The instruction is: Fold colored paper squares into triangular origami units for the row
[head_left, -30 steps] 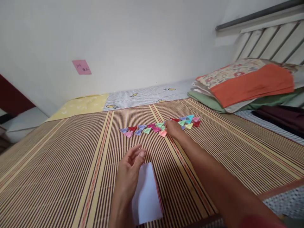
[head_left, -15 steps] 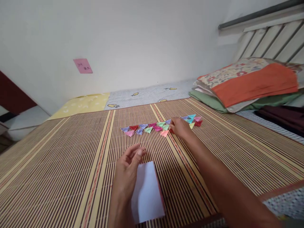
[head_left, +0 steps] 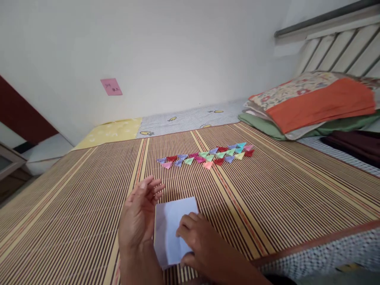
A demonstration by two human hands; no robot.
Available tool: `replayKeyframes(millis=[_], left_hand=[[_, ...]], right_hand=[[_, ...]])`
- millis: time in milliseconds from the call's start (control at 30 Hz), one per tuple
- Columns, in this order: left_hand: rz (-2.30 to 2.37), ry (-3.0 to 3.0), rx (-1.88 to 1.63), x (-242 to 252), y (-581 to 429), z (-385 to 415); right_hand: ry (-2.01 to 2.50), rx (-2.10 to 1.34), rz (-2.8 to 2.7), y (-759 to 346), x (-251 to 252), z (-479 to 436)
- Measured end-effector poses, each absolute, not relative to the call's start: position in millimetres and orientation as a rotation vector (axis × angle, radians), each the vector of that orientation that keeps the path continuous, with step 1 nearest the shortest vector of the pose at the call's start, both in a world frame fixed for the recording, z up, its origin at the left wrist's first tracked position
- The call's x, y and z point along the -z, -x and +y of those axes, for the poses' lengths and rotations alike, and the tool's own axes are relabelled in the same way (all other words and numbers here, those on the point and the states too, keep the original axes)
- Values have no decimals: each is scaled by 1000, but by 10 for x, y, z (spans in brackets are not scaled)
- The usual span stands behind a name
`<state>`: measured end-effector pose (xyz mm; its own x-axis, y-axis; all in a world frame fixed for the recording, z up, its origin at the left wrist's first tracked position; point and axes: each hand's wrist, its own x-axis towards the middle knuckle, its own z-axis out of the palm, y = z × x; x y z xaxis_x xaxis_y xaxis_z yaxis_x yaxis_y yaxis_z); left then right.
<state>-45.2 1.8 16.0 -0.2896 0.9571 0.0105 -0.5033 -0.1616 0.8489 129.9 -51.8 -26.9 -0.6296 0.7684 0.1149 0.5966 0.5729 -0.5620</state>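
Leaving the colored triangles on the striped mat, the right hand now rests on the white paper stack, grip unclear, bringing the work there beside the relaxed, empty left hand.

White rectangular paper lies flat, apart from uneven rows of colorful paper triangles.

A plain white wall rises beyond the far edge of the striped mat, a pink note fixed to it. A yellow cloth and a checked sheet border that edge. Folded bedding lies by the mat's far right corner, below a white slatted panel and grey rail. The light is soft.
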Motion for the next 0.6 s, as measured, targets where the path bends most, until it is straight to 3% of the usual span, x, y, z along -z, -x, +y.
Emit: replayKeyframes(millis=[600], left_hand=[[902,-673,-1738,-269,511,-98]], right_hand=[[1174,-600,-2619,-1190,338,-567]])
